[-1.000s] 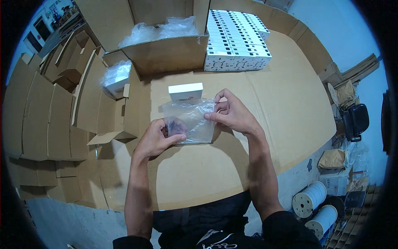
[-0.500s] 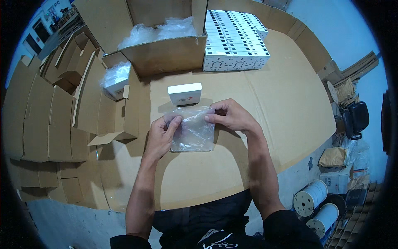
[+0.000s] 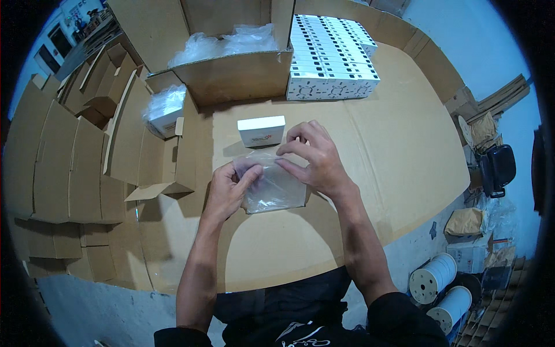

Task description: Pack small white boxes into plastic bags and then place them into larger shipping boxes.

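Hands (image 3: 231, 188) (image 3: 315, 159) pinching clear bag (image 3: 274, 185), empty

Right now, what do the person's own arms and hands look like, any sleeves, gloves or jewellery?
Both hands are bare: no gloves on the left hand or the right hand, and no rings or watch that I can make out. The forearms are uncovered down to near the elbows, where dark sleeves begin at the picture's lower edge. The dark top has a small pale marking on the chest.

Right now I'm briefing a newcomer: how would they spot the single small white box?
On the cardboard-covered table, look just in front of the big open carton. The small white box lies alone there, just beyond the clear plastic bag, apart from the stacked white boxes.
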Demonstrator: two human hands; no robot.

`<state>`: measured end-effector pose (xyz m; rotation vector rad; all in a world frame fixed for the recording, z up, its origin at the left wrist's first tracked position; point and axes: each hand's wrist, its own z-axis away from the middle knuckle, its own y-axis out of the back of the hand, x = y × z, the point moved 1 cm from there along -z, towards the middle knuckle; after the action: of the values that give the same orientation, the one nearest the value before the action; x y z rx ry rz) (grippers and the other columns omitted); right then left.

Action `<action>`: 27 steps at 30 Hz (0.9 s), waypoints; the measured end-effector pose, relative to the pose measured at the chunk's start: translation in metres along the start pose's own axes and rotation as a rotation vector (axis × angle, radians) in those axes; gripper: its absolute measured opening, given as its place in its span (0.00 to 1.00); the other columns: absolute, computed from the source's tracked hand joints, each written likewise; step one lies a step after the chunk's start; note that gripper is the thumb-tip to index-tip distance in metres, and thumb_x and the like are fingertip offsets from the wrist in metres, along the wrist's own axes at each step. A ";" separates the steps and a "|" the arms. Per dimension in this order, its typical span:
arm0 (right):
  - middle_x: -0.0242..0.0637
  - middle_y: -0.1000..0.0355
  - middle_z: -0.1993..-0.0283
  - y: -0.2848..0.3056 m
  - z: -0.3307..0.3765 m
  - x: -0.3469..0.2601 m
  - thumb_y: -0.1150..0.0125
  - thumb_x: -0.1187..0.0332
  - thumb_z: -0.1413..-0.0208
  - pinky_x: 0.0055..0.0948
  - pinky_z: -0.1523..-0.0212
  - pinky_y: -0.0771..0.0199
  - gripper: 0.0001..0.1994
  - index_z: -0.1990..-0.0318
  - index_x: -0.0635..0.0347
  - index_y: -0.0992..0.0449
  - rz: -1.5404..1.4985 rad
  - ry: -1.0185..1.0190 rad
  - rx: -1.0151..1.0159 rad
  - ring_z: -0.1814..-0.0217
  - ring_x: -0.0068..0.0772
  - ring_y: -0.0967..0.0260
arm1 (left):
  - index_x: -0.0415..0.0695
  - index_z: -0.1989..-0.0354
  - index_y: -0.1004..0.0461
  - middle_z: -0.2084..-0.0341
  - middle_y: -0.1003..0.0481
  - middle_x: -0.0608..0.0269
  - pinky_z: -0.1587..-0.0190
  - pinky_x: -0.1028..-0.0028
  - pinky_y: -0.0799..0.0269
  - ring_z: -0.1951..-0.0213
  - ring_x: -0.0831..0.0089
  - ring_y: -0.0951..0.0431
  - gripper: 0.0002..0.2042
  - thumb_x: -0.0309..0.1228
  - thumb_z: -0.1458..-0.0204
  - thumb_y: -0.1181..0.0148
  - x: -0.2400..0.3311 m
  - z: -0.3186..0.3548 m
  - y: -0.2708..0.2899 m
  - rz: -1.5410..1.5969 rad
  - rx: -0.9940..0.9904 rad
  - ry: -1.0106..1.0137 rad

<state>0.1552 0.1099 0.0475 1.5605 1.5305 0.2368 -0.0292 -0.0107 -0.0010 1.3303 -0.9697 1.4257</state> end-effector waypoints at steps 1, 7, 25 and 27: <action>0.34 0.30 0.60 -0.002 0.001 0.000 0.24 0.72 0.58 0.37 0.52 0.28 0.11 0.66 0.56 0.18 0.001 0.000 0.000 0.55 0.38 0.32 | 0.38 0.52 0.21 0.67 0.20 0.65 0.60 0.75 0.24 0.66 0.79 0.21 0.15 0.32 0.45 0.29 0.000 0.000 -0.001 0.011 -0.006 0.017; 0.32 0.29 0.62 0.001 -0.001 -0.006 0.27 0.74 0.55 0.38 0.51 0.30 0.09 0.69 0.56 0.22 0.054 0.024 0.025 0.55 0.38 0.32 | 0.41 0.49 0.26 0.63 0.19 0.62 0.56 0.73 0.21 0.61 0.76 0.19 0.27 0.26 0.60 0.21 -0.007 0.000 0.000 -0.127 -0.007 -0.080; 0.42 0.19 0.56 0.010 -0.014 -0.023 0.33 0.61 0.51 0.38 0.40 0.35 0.20 0.49 0.56 0.18 -0.123 -0.168 -0.653 0.53 0.43 0.24 | 0.37 0.46 0.31 0.56 0.20 0.55 0.52 0.69 0.19 0.55 0.71 0.18 0.31 0.23 0.60 0.22 -0.010 0.016 0.001 -0.017 -0.089 -0.103; 0.43 0.20 0.47 0.011 -0.012 -0.024 0.33 0.59 0.51 0.38 0.41 0.34 0.23 0.46 0.54 0.17 -0.281 -0.119 -0.565 0.50 0.41 0.25 | 0.38 0.46 0.32 0.55 0.20 0.55 0.52 0.69 0.19 0.54 0.71 0.18 0.31 0.23 0.60 0.22 -0.010 0.021 0.005 0.012 -0.091 -0.097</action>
<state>0.1495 0.0961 0.0723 0.8931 1.4112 0.3708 -0.0285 -0.0327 -0.0086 1.3383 -1.0952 1.3195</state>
